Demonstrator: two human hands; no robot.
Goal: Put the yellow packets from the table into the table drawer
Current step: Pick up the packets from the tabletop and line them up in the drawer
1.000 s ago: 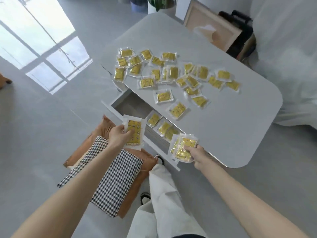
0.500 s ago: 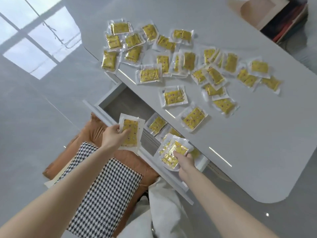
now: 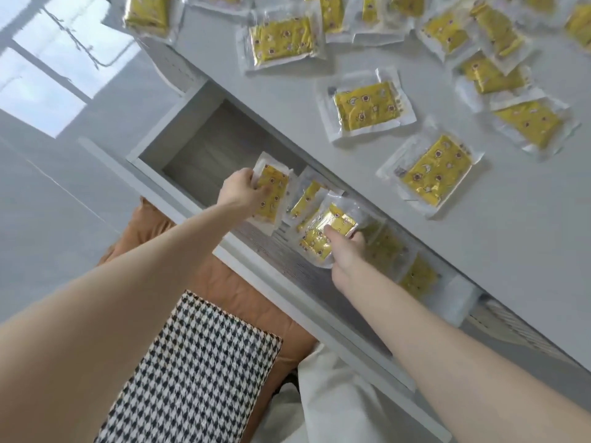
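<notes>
The left hand (image 3: pixel 238 195) is gripping one packet (image 3: pixel 271 196) by its left edge over the open drawer (image 3: pixel 204 155). The right hand (image 3: pixel 347 251), just right of it, is pinching a small bunch (image 3: pixel 326 231) of packets above stored packets (image 3: pixel 393 251) lying in the drawer's right part. The surface (image 3: pixel 479 251) is overhanging the drawer's far side and partly hiding those stored packets, and many loose packets (image 3: pixel 371 105) are lying spread on it beyond the hands, while nearer than the drawer front a houndstooth cushion (image 3: pixel 198 372) is resting on a brown cushion (image 3: pixel 224 282) on the pale floor (image 3: pixel 48 219).
</notes>
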